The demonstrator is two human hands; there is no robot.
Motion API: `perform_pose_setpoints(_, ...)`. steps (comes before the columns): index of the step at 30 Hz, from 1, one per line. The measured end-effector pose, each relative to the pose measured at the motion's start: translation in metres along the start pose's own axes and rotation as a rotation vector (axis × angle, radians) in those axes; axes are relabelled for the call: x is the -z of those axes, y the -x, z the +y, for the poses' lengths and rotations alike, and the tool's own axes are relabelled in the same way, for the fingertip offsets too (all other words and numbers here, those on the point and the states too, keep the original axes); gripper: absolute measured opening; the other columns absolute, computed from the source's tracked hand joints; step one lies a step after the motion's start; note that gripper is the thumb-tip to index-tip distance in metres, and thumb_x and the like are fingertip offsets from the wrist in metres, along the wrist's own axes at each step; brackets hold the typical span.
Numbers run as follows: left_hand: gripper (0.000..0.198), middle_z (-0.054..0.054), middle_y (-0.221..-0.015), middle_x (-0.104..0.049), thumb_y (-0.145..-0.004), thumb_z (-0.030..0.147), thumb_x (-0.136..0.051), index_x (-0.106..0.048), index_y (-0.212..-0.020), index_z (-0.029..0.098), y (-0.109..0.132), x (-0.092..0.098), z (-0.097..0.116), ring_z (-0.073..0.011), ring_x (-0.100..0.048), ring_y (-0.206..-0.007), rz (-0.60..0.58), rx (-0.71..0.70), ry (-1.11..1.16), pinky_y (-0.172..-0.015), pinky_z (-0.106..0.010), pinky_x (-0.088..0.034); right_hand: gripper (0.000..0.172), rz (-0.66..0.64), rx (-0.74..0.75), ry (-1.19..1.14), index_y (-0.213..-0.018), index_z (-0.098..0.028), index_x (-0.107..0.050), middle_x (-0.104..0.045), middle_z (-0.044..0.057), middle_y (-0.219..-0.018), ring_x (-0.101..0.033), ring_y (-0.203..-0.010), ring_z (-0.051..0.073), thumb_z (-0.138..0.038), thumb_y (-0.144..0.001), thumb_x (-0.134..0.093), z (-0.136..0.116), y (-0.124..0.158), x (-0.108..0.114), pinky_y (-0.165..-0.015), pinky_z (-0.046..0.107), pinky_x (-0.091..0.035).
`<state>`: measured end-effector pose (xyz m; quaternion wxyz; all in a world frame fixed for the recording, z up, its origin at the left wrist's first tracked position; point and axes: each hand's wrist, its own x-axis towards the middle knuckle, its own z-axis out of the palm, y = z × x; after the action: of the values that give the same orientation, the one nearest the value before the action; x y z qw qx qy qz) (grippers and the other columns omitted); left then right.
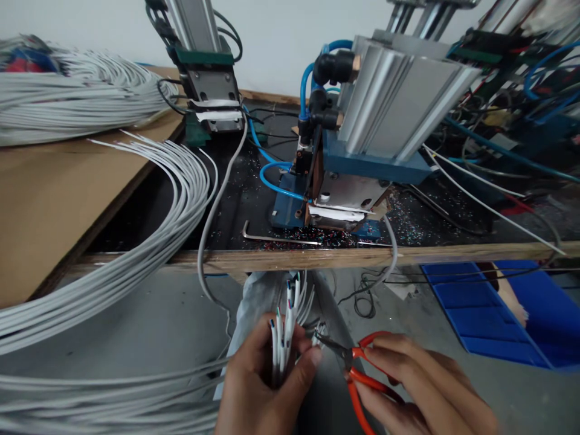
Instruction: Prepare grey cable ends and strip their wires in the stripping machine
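My left hand [272,380] is closed around a bunch of white cables [285,329], whose ends stand up above the fingers and show small coloured wire tips. A few more cable ends [319,333] stick out to the right, beside my left thumb. My right hand [421,386] holds scissors with red-orange handles [369,377], fingers in and around the loops. The dark blades point left and reach the cable ends by the thumb. Whether the blades touch a wire is too small to tell. Both hands are over my lap, below the bench edge.
The wooden bench edge [272,258] runs across in front. On it stand a pneumatic press [389,109], a second press [211,78] and a hex key [281,239]. Cable bundles [181,223] and coils [81,96] lie left. Blue bins [480,314] are on the floor right.
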<state>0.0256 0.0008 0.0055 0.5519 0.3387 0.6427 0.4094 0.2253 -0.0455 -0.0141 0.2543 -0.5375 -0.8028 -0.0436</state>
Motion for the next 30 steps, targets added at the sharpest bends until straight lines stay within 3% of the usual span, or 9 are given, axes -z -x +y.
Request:
perform_pose_setpoints(3,0.024,0.004,-0.059,-0.065,-0.063,0.036,-0.087,-0.070,-0.069,0.021,0.000,-0.001,0.001,-0.0139,-0.054,-0.053,0.012,-0.016,0.001,-0.052,-0.022,-0.042,0.017,-0.006,-0.006,-0.032,-0.111,-0.024,-0.068,-0.080,0.004,-0.100,-0.079,-0.076,0.017,-0.023,-0.094,-0.065,0.001,0.002,0.000,-0.069,0.022,-0.067)
perform_pose_setpoints(7,0.019,0.002,-0.061,-0.070,-0.065,0.036,-0.085,-0.081,-0.078,0.023,0.000,-0.001,0.000,-0.0164,-0.059,-0.056,-0.015,-0.025,-0.037,-0.056,-0.025,-0.045,0.018,-0.067,-0.057,-0.076,-0.110,-0.025,-0.066,-0.078,0.004,-0.102,-0.077,-0.077,0.016,-0.023,-0.093,-0.063,0.002,0.004,-0.001,-0.069,0.020,-0.067)
perform_pose_setpoints(10,0.011,0.000,-0.062,-0.074,-0.066,0.033,-0.084,-0.083,-0.072,0.025,0.000,-0.001,-0.003,-0.0192,-0.062,-0.059,-0.008,-0.069,-0.084,-0.060,-0.027,-0.048,0.018,-0.107,-0.052,-0.078,-0.110,-0.025,-0.064,-0.078,0.004,-0.101,-0.077,-0.075,0.016,-0.024,-0.092,-0.062,0.004,0.003,-0.004,-0.069,0.021,-0.067)
perform_pose_setpoints(17,0.009,0.001,-0.059,-0.071,-0.066,0.032,-0.083,-0.079,-0.063,0.025,-0.003,-0.002,-0.007,-0.0185,-0.059,-0.055,0.000,-0.120,-0.102,-0.056,-0.027,-0.046,0.013,-0.037,-0.013,-0.067,-0.107,-0.024,-0.056,-0.076,-0.002,-0.079,-0.073,-0.060,0.014,-0.020,-0.097,-0.047,-0.002,-0.012,-0.006,-0.060,0.023,-0.063)
perform_pose_setpoints(23,0.010,0.001,-0.061,-0.071,-0.067,0.033,-0.082,-0.079,-0.063,0.024,-0.003,-0.002,-0.007,-0.0173,-0.058,-0.057,-0.006,-0.103,-0.088,-0.057,-0.025,-0.045,0.020,-0.107,-0.047,-0.051,-0.108,-0.026,-0.057,-0.077,0.001,-0.084,-0.076,-0.072,0.016,-0.037,-0.108,-0.041,-0.004,-0.004,-0.006,-0.062,0.023,-0.061)
perform_pose_setpoints(30,0.019,0.002,-0.058,-0.064,-0.067,0.042,-0.079,-0.080,-0.068,0.023,-0.001,0.000,-0.009,-0.0166,-0.051,-0.056,-0.005,-0.056,-0.151,-0.056,-0.026,-0.042,0.023,-0.098,-0.136,-0.079,-0.109,-0.028,-0.057,-0.078,-0.001,-0.083,-0.076,-0.072,0.016,-0.039,-0.109,-0.036,-0.009,-0.004,-0.008,-0.065,0.025,-0.062)
